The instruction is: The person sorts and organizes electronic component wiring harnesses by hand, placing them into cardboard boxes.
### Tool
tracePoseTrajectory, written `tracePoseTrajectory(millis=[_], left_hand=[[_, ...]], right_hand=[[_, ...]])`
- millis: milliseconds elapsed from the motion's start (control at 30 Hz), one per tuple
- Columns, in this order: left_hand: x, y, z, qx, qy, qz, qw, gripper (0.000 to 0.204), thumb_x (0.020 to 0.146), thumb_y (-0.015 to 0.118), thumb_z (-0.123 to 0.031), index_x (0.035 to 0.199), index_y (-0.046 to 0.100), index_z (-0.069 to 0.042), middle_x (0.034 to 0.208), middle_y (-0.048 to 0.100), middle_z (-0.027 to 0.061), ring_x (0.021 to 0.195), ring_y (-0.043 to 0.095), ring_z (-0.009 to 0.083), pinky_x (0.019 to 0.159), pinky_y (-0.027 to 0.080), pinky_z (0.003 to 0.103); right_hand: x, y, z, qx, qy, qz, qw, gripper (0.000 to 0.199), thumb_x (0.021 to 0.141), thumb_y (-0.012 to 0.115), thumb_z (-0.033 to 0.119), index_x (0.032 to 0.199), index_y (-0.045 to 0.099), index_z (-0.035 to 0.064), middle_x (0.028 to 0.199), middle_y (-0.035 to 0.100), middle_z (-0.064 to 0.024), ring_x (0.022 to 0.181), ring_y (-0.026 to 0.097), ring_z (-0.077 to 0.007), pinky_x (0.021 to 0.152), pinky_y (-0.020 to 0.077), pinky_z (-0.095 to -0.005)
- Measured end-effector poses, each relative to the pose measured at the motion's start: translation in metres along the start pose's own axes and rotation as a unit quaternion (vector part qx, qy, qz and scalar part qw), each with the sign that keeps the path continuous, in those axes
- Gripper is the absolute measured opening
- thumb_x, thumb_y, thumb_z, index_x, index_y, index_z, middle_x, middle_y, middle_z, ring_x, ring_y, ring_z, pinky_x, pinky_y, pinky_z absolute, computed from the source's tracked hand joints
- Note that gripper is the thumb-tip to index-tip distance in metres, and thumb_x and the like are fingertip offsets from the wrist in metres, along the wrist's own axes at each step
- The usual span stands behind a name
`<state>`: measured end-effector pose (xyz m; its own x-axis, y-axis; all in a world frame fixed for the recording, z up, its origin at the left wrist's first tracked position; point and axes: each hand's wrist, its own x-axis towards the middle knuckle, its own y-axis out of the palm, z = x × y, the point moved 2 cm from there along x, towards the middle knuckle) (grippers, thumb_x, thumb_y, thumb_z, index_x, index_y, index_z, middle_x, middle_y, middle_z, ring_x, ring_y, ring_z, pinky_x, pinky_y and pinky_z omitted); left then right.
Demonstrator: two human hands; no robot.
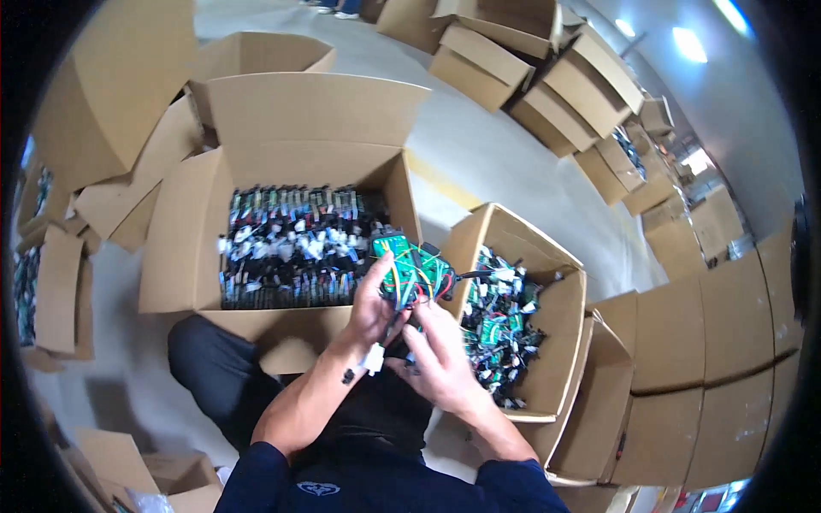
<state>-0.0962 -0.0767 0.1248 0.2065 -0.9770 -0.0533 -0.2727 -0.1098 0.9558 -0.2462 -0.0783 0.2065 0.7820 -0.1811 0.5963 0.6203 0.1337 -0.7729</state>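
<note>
While left hand (374, 309) and right hand (438, 359) both grip green circuit board (409, 267), brown cartons (299, 171) flank

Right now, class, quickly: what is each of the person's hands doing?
Left hand: closed on the green circuit board with coloured wires.
Right hand: fingers curled at the board's wires below it; a firm grip cannot be told.

Warehouse floor, stacked cardboard boxes (590, 94), bare concrete floor (479, 145)
</note>
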Motion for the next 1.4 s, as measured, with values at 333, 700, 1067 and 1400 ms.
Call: tracePoseTrajectory(millis=[333, 700, 1067, 1400], left_hand=[[-0.051, -0.034, -0.037, 0.138, 0.103, -0.06, 0.983, 0.037, 0.1, 0.064, -0.024, 0.13, 0.058, -0.003, 0.118, 0.068, 0.0075, 0.105, 0.066, 0.0157, 0.092, 0.054, 0.031], [-0.102, -0.054, -0.087, 0.109, 0.122, -0.006, 0.987, 0.044, 0.1, 0.065, -0.029, 0.133, 0.055, -0.003, 0.118, 0.068, 0.0094, 0.101, 0.069, 0.0187, 0.085, 0.058, 0.032], [-0.085, -0.03, -0.066, 0.397, 0.284, -0.176, 0.855, 0.05, 0.105, 0.056, -0.019, 0.149, 0.041, 0.0, 0.133, 0.057, 0.0111, 0.116, 0.058, 0.0207, 0.1, 0.049, 0.036], [-0.067, -0.023, -0.027, 0.267, 0.133, -0.213, 0.93, 0.085, 0.102, 0.023, -0.071, 0.159, 0.028, -0.009, 0.158, 0.039, 0.0172, 0.145, 0.038, 0.0326, 0.124, 0.025, 0.051]], right_hand=[[0.011, 0.019, -0.053, 0.492, 0.31, 0.126, 0.803, 0.103, 0.091, 0.054, 0.073, 0.151, 0.037, -0.0096, 0.15, 0.047, -0.0214, 0.139, 0.046, -0.0313, 0.116, 0.0362, -0.045], [-0.013, 0.065, -0.057, 0.766, 0.176, 0.123, 0.605, 0.087, 0.088, 0.077, 0.041, 0.151, 0.038, -0.0041, 0.153, 0.041, -0.0309, 0.142, 0.044, -0.0417, 0.121, 0.0283, -0.0579], [0.026, 0.103, 0.019, 0.351, 0.289, -0.081, 0.887, 0.076, 0.09, 0.072, 0.022, 0.15, 0.035, -0.006, 0.14, 0.05, -0.0295, 0.132, 0.052, -0.0369, 0.111, 0.0402, -0.0425], [0.002, 0.04, -0.015, 0.302, 0.236, 0.015, 0.923, 0.086, 0.086, 0.077, 0.025, 0.152, 0.033, -0.0072, 0.152, 0.042, -0.029, 0.144, 0.039, -0.0415, 0.119, 0.0317, -0.0491]])
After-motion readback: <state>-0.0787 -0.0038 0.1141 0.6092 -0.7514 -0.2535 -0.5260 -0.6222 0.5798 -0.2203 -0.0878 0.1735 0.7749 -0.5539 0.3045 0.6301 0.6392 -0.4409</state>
